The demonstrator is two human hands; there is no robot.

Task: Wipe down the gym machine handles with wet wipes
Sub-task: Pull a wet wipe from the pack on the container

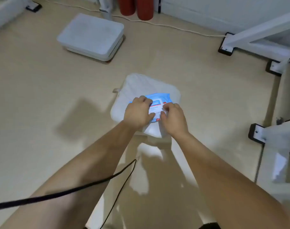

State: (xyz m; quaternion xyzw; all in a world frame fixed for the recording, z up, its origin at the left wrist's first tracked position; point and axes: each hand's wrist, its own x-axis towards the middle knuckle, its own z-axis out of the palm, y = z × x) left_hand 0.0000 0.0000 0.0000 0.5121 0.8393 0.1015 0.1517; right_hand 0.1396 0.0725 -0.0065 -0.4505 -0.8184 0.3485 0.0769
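A blue and white pack of wet wipes (159, 98) lies on a white square cushion (141, 85) on the floor, in the middle of the head view. My left hand (138, 111) grips the pack's left side, fingers curled over its top. My right hand (172, 117) pinches at the white label flap in the pack's middle. The near half of the pack is hidden under both hands. No wipe shows outside the pack.
White gym machine frames with black feet (226, 48) stand at the right. A stacked white step platform (91, 36) sits at the far left, red cylinders (145, 9) behind it. A white cable (174, 28) crosses the far floor; a black cord (91, 182) hangs over my left forearm.
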